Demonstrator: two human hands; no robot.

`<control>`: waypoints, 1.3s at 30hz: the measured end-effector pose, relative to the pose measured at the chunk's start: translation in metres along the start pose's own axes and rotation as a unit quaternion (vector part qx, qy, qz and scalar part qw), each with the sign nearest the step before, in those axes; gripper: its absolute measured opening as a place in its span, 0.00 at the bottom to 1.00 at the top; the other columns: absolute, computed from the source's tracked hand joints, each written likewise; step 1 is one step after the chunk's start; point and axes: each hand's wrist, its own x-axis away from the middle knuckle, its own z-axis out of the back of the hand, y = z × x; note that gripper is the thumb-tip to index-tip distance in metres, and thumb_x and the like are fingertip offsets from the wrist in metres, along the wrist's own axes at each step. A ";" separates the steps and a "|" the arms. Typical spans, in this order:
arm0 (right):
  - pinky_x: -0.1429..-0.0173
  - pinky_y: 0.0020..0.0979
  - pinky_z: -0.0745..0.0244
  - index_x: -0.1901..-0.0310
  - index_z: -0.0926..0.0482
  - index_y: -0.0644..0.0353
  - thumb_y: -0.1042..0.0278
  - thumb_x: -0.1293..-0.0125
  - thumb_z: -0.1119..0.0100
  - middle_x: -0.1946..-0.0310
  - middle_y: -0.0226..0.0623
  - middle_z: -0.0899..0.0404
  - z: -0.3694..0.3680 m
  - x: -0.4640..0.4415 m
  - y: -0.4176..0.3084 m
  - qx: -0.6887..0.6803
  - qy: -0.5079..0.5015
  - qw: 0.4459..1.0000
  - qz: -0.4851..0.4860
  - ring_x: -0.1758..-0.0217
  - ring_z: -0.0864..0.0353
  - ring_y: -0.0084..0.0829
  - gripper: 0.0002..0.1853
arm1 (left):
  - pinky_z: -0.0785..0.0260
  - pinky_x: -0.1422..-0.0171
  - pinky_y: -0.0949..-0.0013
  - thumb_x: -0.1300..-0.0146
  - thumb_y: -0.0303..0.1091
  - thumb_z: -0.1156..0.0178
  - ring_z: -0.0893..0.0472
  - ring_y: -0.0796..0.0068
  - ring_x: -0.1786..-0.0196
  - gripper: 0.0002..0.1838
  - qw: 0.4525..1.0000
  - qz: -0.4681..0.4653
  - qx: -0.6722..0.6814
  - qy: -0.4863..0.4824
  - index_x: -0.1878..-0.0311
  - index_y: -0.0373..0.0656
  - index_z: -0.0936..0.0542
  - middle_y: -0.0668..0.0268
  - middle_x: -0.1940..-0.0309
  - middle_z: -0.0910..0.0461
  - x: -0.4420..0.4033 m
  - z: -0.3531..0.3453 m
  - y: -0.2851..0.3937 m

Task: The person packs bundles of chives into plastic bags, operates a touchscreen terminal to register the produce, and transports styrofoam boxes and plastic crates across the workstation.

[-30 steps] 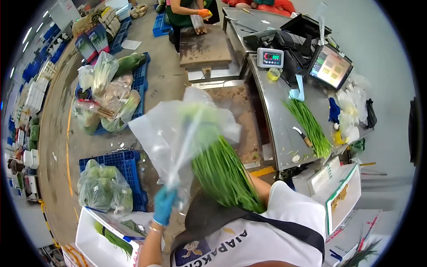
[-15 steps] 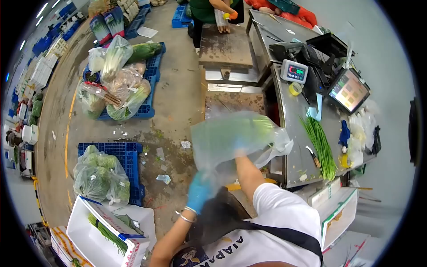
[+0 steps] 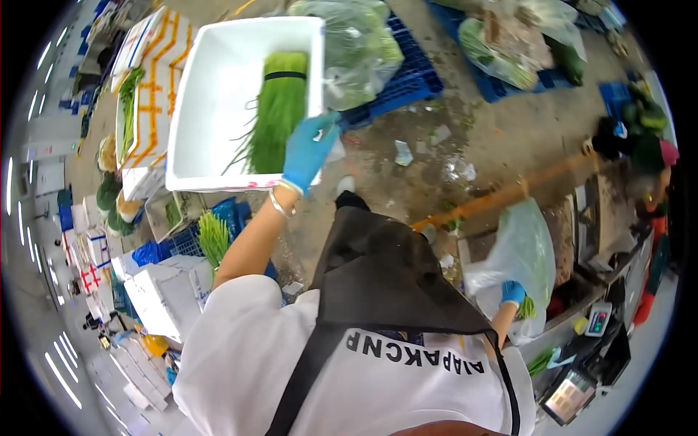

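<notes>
My left hand, in a blue glove, is over the near right corner of a white foam box. Its thumb and fingers are apart, and it holds nothing that I can see. Just left of it, a bundle of long green chives with a dark band lies in the box. Low on the right, my blue-gloved right hand grips a large clear plastic bag. Green stalks show beside that hand; the bag partly hides its fingertips.
Bagged vegetables rest on a blue pallet. Taped foam cartons stand at the left. Right of me are a scale, a touch screen and loose greens. A co-worker is at the far right.
My view has swung left toward the foam box. My left hand has left the plastic bag and reached the box. My right hand stays at the bag, now off to the right.
</notes>
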 end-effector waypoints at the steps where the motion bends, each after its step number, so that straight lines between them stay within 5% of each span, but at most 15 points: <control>1: 0.47 0.46 0.24 0.57 0.17 0.57 0.63 0.35 0.47 0.55 0.44 0.18 -0.015 0.020 -0.017 0.048 0.024 0.998 -0.013 0.54 0.20 0.42 0.12 | 0.30 0.42 0.70 0.37 0.34 0.37 0.20 0.73 0.48 0.19 0.999 0.003 -0.022 0.043 0.44 0.39 0.21 0.59 0.51 0.18 -0.029 0.030 -0.043; 4: 0.47 0.42 0.23 0.52 0.19 0.59 0.62 0.38 0.42 0.51 0.47 0.19 -0.064 0.078 -0.056 0.382 0.072 0.916 -0.098 0.51 0.19 0.44 0.16 | 0.32 0.38 0.68 0.43 0.45 0.32 0.22 0.63 0.42 0.33 0.987 0.135 -0.022 0.085 0.40 0.32 0.26 0.50 0.44 0.22 -0.101 0.097 -0.163; 6: 0.47 0.40 0.23 0.49 0.20 0.61 0.61 0.40 0.39 0.49 0.49 0.20 -0.114 0.107 -0.076 0.737 -0.077 0.663 -0.105 0.49 0.19 0.46 0.20 | 0.34 0.35 0.66 0.50 0.55 0.28 0.24 0.58 0.38 0.46 0.964 0.260 -0.044 0.025 0.36 0.30 0.30 0.47 0.40 0.25 -0.147 0.122 -0.212; 7: 0.47 0.39 0.22 0.47 0.20 0.61 0.60 0.41 0.37 0.47 0.50 0.21 -0.138 0.122 -0.086 0.787 -0.101 0.601 -0.091 0.48 0.19 0.46 0.22 | 0.35 0.33 0.61 0.54 0.58 0.27 0.27 0.55 0.36 0.51 0.952 0.290 -0.098 0.023 0.34 0.32 0.33 0.46 0.38 0.29 -0.169 0.119 -0.248; 11: 0.37 0.43 0.30 0.31 0.38 0.66 0.59 0.42 0.36 0.38 0.56 0.29 -0.261 0.228 -0.208 0.452 0.269 0.851 -0.017 0.39 0.26 0.52 0.39 | 0.45 0.27 0.44 0.67 0.69 0.26 0.38 0.45 0.28 0.69 0.900 0.363 -0.237 -0.036 0.27 0.35 0.45 0.41 0.30 0.42 -0.243 0.099 -0.321; 14: 0.29 0.45 0.39 0.26 0.54 0.65 0.60 0.39 0.39 0.32 0.60 0.39 -0.243 0.234 -0.203 0.485 0.211 0.847 -0.057 0.32 0.34 0.55 0.46 | 0.36 0.32 0.54 0.69 0.70 0.25 0.31 0.50 0.33 0.69 0.910 0.338 -0.234 -0.053 0.32 0.27 0.40 0.42 0.35 0.34 -0.282 0.071 -0.380; 16: 0.44 0.40 0.25 0.29 0.43 0.65 0.65 0.37 0.42 0.43 0.53 0.27 -0.217 0.234 -0.175 0.379 0.132 0.916 -0.015 0.47 0.22 0.47 0.36 | 0.29 0.38 0.63 0.67 0.66 0.24 0.23 0.54 0.41 0.62 0.908 0.356 -0.179 -0.133 0.39 0.21 0.32 0.44 0.42 0.25 -0.298 0.072 -0.410; 17: 0.49 0.38 0.23 0.30 0.41 0.65 0.66 0.37 0.42 0.47 0.50 0.24 -0.212 0.232 -0.179 0.323 0.046 0.944 -0.047 0.52 0.20 0.43 0.35 | 0.24 0.48 0.66 0.61 0.54 0.21 0.18 0.62 0.53 0.47 0.918 0.358 -0.034 -0.167 0.48 0.21 0.24 0.49 0.52 0.18 -0.299 0.078 -0.418; 19: 0.52 0.35 0.23 0.33 0.35 0.63 0.66 0.35 0.43 0.50 0.46 0.22 -0.218 0.227 -0.173 0.126 -0.035 0.979 -0.158 0.54 0.19 0.37 0.29 | 0.24 0.51 0.67 0.58 0.47 0.21 0.18 0.65 0.58 0.39 0.914 0.373 0.094 -0.127 0.51 0.21 0.22 0.51 0.56 0.17 -0.287 0.085 -0.428; 22: 0.56 0.30 0.25 0.38 0.26 0.59 0.64 0.33 0.43 0.54 0.40 0.19 -0.307 0.231 -0.236 0.045 -0.094 0.984 -0.145 0.56 0.19 0.28 0.22 | 0.24 0.54 0.66 0.57 0.38 0.23 0.17 0.67 0.63 0.29 0.917 0.351 0.176 -0.066 0.55 0.25 0.19 0.55 0.62 0.15 -0.261 0.099 -0.394; 29: 0.39 0.30 0.30 0.32 0.33 0.59 0.65 0.28 0.47 0.41 0.37 0.24 -0.528 0.204 -0.427 0.140 -0.365 0.912 0.121 0.41 0.24 0.28 0.24 | 0.25 0.55 0.64 0.60 0.36 0.23 0.17 0.65 0.64 0.26 0.965 0.210 0.093 0.130 0.57 0.35 0.19 0.58 0.64 0.15 -0.161 0.121 -0.279; 30: 0.41 0.28 0.28 0.35 0.28 0.56 0.65 0.32 0.42 0.48 0.36 0.20 -0.560 0.209 -0.456 0.100 -0.370 0.906 0.179 0.46 0.23 0.24 0.24 | 0.25 0.55 0.64 0.61 0.36 0.23 0.17 0.63 0.63 0.26 0.964 0.196 0.100 0.153 0.57 0.36 0.19 0.58 0.64 0.15 -0.148 0.128 -0.264; 34: 0.27 0.35 0.42 0.24 0.49 0.52 0.64 0.39 0.33 0.31 0.37 0.35 -0.647 0.217 -0.543 -0.087 -0.580 0.787 0.192 0.30 0.36 0.32 0.45 | 0.26 0.53 0.64 0.62 0.34 0.22 0.18 0.64 0.60 0.30 0.971 0.091 0.043 0.218 0.53 0.36 0.23 0.58 0.60 0.17 -0.097 0.180 -0.173; 37: 0.26 0.37 0.44 0.24 0.51 0.55 0.63 0.45 0.28 0.27 0.42 0.42 -0.684 0.233 -0.570 -0.074 -0.581 0.702 0.406 0.26 0.41 0.33 0.51 | 0.27 0.52 0.65 0.61 0.33 0.22 0.21 0.66 0.59 0.30 0.980 0.035 0.040 0.194 0.53 0.36 0.25 0.59 0.61 0.20 -0.071 0.235 -0.114; 39: 0.26 0.36 0.44 0.26 0.47 0.58 0.61 0.49 0.24 0.28 0.42 0.41 -0.694 0.259 -0.588 -0.053 -0.658 0.638 0.396 0.27 0.40 0.35 0.52 | 0.28 0.52 0.66 0.62 0.33 0.22 0.23 0.68 0.61 0.29 0.980 -0.023 0.050 0.191 0.57 0.37 0.26 0.62 0.64 0.23 -0.058 0.266 -0.077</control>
